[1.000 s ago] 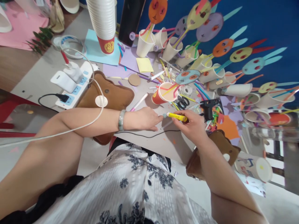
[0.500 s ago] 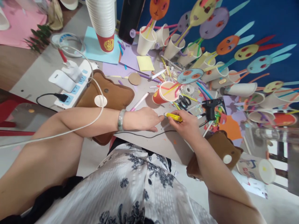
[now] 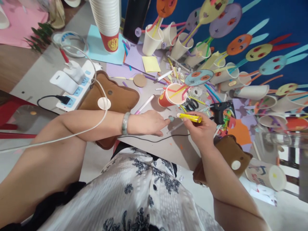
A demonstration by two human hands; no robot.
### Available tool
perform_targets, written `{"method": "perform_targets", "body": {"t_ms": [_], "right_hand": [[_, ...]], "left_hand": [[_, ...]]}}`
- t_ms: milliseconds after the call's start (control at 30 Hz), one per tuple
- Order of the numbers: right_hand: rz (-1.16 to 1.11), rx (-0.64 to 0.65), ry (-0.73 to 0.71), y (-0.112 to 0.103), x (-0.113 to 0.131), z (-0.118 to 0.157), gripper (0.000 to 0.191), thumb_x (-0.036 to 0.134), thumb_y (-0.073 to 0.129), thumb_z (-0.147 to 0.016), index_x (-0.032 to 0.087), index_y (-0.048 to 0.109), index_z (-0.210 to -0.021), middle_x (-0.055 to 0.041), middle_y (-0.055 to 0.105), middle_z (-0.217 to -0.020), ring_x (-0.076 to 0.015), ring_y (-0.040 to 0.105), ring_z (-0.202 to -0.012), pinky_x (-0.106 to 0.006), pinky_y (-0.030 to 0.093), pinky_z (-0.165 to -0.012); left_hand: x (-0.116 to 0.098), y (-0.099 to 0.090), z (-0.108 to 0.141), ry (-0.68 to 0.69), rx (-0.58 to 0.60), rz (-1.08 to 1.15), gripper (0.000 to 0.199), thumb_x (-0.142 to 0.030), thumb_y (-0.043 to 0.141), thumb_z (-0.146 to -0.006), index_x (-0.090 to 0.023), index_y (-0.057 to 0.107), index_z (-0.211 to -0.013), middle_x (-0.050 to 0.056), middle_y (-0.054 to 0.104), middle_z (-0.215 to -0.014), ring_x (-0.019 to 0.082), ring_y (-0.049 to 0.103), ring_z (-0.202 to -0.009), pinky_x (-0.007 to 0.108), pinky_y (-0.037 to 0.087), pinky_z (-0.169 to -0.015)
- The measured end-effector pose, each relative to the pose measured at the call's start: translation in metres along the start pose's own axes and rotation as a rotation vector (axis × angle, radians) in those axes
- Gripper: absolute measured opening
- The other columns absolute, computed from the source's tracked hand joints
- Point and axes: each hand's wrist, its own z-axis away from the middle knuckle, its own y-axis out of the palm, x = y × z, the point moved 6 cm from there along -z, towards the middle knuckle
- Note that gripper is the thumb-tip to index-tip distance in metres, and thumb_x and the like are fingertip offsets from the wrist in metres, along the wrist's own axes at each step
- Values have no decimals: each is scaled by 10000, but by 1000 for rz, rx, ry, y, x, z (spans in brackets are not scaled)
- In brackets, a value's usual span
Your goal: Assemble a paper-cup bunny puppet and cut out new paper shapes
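Note:
Yellow and slim, with a white tip, a glue stick is gripped by my right hand and points left above the table. My left hand, closed and palm down, has a small blue-grey paper piece at its fingertips. A short gap separates the glue stick's tip from that piece. Behind the hands stands a red-and-white paper cup holding coloured straws, topped by a light blue paper face. A pink-and-white pen lies beyond my left hand.
Black scissors and a black glue gun lie among paper scraps on the right. A power strip and a brown cushion are at left. Stacked cups stand behind. A cable crosses the front.
My right hand has moved right with the glue stick, drawing its tip away from my left fingertips. The blue-grey piece there now shows. My left hand has stayed in place.

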Motion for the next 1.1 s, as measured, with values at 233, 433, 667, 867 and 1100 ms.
{"method": "perform_targets", "body": {"t_ms": [233, 433, 667, 867, 1100], "right_hand": [[75, 209, -200, 21, 9, -4, 166, 390, 672, -969, 242, 721, -1026, -70, 793, -914, -241, 744, -772, -385, 607, -741], [176, 239, -323, 30, 9, -2, 168, 392, 620, -1022, 237, 686, -1033, -91, 781, -958, -251, 748, -854, -381, 596, -774], [188, 167, -329, 34, 12, 3, 169, 386, 605, -1041, 235, 675, -1069, -106, 776, -988, -269, 749, -904, -406, 604, -829], [100, 62, -51, 14, -2, 3, 270, 483, 621, -1017, 225, 680, -1068, -85, 782, -925, -234, 711, -731, -387, 600, -702], [52, 226, -73, 18, 3, -4, 270, 511, 636, -998, 248, 696, -1003, -79, 774, -898, -232, 685, -685, -397, 576, -653]], "left_hand": [[-1, 1, 1, 19, -15, 0, 637, -470, 640, -1031, -53, 524, -1499, 122, 773, -833, 270, 723, -805, 332, 424, -679], [0, 2, 1, 28, -44, 0, 633, -476, 660, -1019, -54, 538, -1474, 114, 762, -807, 270, 723, -790, 327, 422, -665], [-2, -7, 4, 0, 25, 43, 576, -465, 704, -999, -67, 592, -1400, 144, 798, -914, 256, 727, -820, 313, 407, -674], [-3, -9, 5, 17, 24, 11, 617, -480, 652, -1025, -77, 542, -1479, 151, 808, -981, 259, 732, -891, 316, 411, -693], [-1, -5, 4, 20, 23, 16, 639, -480, 650, -1023, -64, 537, -1494, 152, 806, -993, 287, 746, -914, 345, 427, -690]]}}
